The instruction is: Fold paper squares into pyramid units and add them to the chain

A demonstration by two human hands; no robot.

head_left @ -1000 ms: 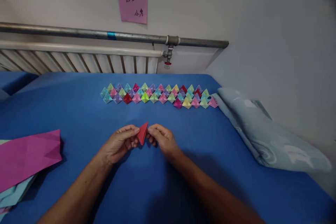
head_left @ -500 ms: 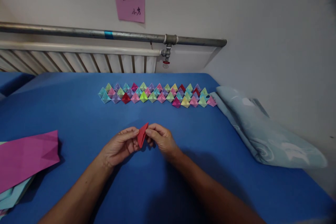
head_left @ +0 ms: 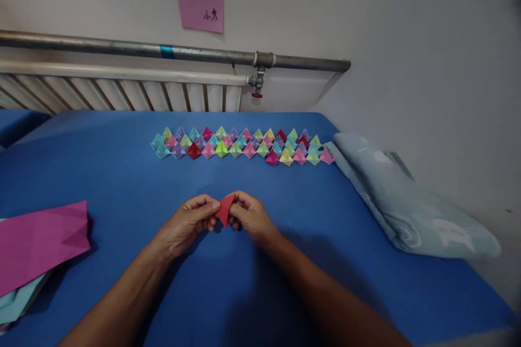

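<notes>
While left hand [head_left: 185, 226] pinches red folded paper [head_left: 226, 209], right hand [head_left: 252, 218] touching it

Matt paper sheets [head_left: 44, 241], dull metal pipe [head_left: 211, 55], soft cloth blanket [head_left: 407, 203].

A plain room, perhaps a bedroom: a white radiator [head_left: 122, 95] stands behind the blue-covered surface [head_left: 122, 184].
</notes>
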